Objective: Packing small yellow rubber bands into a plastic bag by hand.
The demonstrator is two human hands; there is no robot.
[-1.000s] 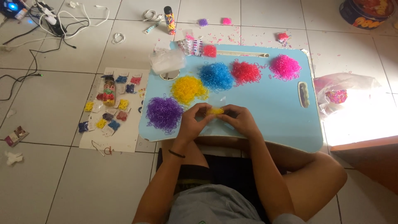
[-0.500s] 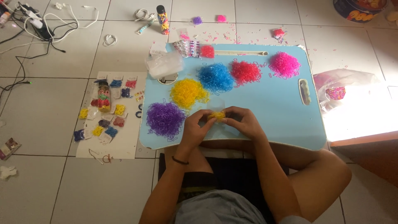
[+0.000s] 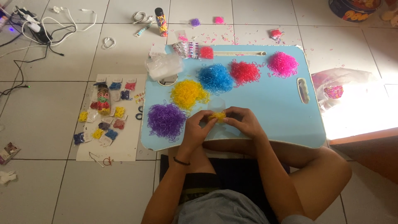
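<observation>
My left hand (image 3: 195,129) and my right hand (image 3: 241,121) meet over the near edge of a light blue lap table (image 3: 273,112), both pinching a small bunch of yellow rubber bands (image 3: 217,116) in a small clear bag. On the table lie loose heaps of bands: purple (image 3: 166,120) just left of my left hand, yellow (image 3: 188,93) beyond it, then blue (image 3: 214,78), red (image 3: 244,71) and pink (image 3: 282,64) toward the far right.
A clear plastic bag (image 3: 164,66) sits at the table's far left corner. A white sheet (image 3: 124,141) with small packets of coloured bands lies on the tiled floor to the left. Cables (image 3: 41,29) lie at far left, a plastic bag (image 3: 336,87) at right.
The view has shifted slightly. My hands stay together on the yellow bunch with small finger movements; the heaps have not moved.
</observation>
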